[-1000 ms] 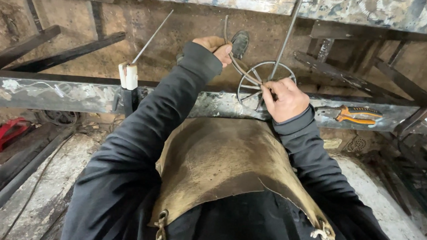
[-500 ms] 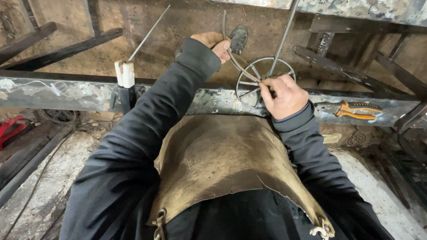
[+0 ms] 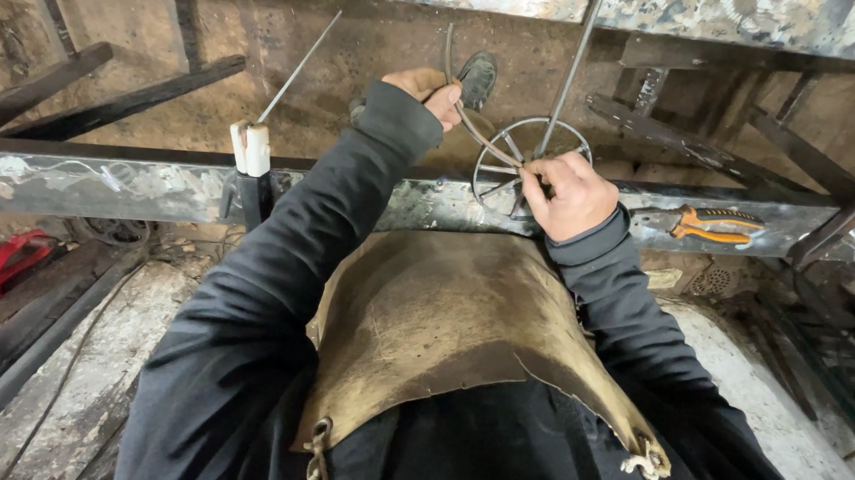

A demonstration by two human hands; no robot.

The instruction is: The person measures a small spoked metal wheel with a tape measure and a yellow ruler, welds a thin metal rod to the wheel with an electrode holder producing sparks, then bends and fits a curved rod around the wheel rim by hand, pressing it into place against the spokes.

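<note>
The wire ring [image 3: 531,163] with its spokes stands at the bench's [image 3: 101,179] front edge, hardly shifted since a second ago, and I see my right hand [image 3: 571,192] closed on its hub while my left hand [image 3: 428,90], now a little higher, grips the curved rod [image 3: 462,107].

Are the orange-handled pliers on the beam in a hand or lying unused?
Lying unused: the orange-handled pliers rest on the steel beam, apart from the right hand, which holds the spoked wire ring.

Scuffed steel workbench beam [image 3: 101,182], orange-handled pliers [image 3: 714,225] on it, 1 spoked wire ring [image 3: 528,167] resting at its edge
</note>
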